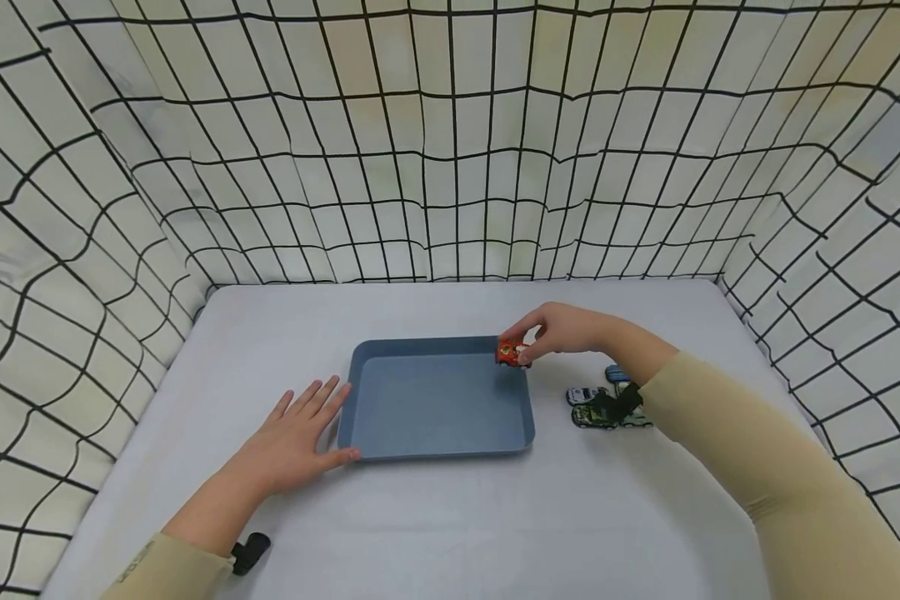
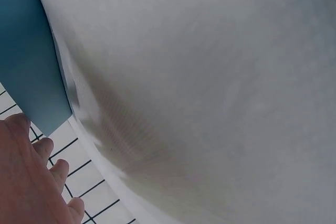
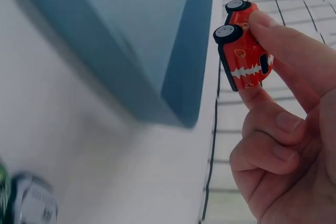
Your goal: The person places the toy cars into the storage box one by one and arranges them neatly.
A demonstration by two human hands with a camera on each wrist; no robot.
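Between thumb and fingers, my right hand (image 1: pixel 566 329) pinches a red toy car (image 3: pixel 244 48) with a white jagged stripe and dark wheels. In the head view the car overlaps the far right corner of a blue-grey rectangular tray (image 1: pixel 435 454). My left hand (image 1: pixel 292 437) lies with its fingers spread at the tray's left side, the thumb right at the near left corner. In the left wrist view, the fingers (image 2: pixel 60 171) show beside the tray's wall (image 2: pixel 31 51).
Several toy cars (image 1: pixel 588 417) stand close together on the white table (image 1: pixel 450 533) right of the tray, partly hidden by the right sleeve and a black wrist camera (image 1: pixel 618 406). Black netting (image 1: pixel 453 154) over white sheeting surrounds the table at the back and sides.
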